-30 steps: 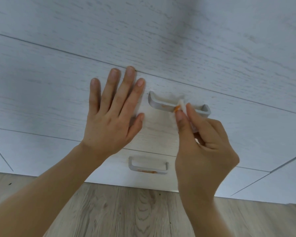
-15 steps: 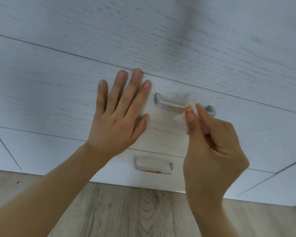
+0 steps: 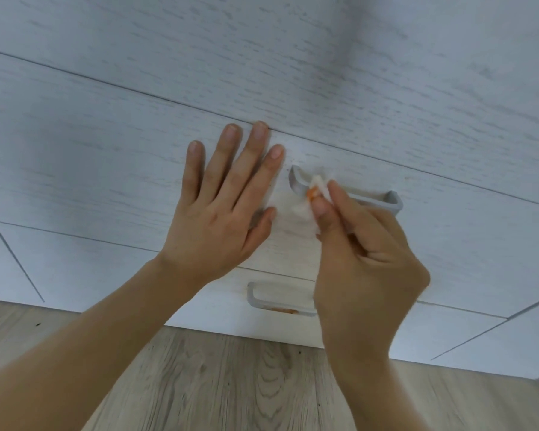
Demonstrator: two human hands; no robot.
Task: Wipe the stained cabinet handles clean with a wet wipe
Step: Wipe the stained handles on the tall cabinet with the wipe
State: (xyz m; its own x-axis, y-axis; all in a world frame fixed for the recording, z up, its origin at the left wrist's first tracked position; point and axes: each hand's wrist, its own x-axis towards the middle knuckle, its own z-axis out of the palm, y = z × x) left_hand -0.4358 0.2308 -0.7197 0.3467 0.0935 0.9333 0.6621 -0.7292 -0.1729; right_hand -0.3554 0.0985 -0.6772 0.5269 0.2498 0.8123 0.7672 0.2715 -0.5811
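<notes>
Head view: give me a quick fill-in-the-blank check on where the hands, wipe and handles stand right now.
1. The right hand pinches the wet wipe against the ____ handle.
2. The left hand lies ____ on the drawer front.
3. An orange stain shows on the ____ handle.

Missing words: upper; flat; lower

The cabinet front (image 3: pixel 106 157) was whitewashed with grey wood grain. The handles (image 3: pixel 367 199) were pale grey; the lower handle (image 3: pixel 280 307) carried orange stains. The white wipe (image 3: pixel 316 189) showed orange. The floor (image 3: pixel 231 384) was beige-grey woodgrain.
</notes>
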